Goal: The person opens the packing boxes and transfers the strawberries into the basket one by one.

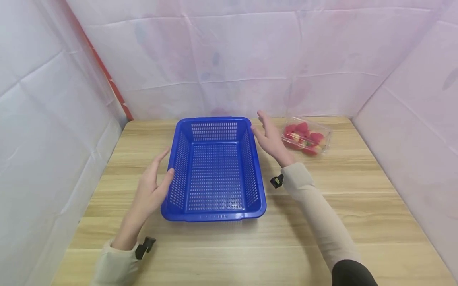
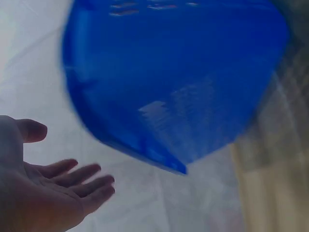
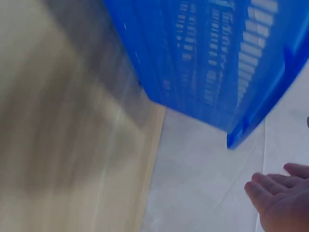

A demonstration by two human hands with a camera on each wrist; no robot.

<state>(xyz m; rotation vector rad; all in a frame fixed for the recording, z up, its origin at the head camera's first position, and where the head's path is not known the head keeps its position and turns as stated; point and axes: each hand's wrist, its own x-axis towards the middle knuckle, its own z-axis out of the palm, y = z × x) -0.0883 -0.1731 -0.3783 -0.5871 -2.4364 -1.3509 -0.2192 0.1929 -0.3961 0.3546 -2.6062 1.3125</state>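
Note:
A blue perforated plastic basket (image 1: 216, 216) stands upright in the middle of the wooden table, with nothing in it. My left hand (image 1: 150, 190) is beside its left rim, thumb and fingers spread apart; the left wrist view shows the same hand (image 2: 53, 188) with its palm bare and a gap to the basket. On the far right side, my right hand (image 1: 270, 139) is held with fingers extended near the basket's corner. In the right wrist view the right hand (image 3: 282, 198) appears below the basket's rim (image 3: 270, 113), holding nothing.
A clear plastic box (image 1: 323, 137) of strawberries (image 1: 302, 128) sits at the back right of the wooden table (image 1: 358, 190), just beyond my right hand. Pale cloth walls (image 1: 243, 51) enclose the table at the back and both sides.

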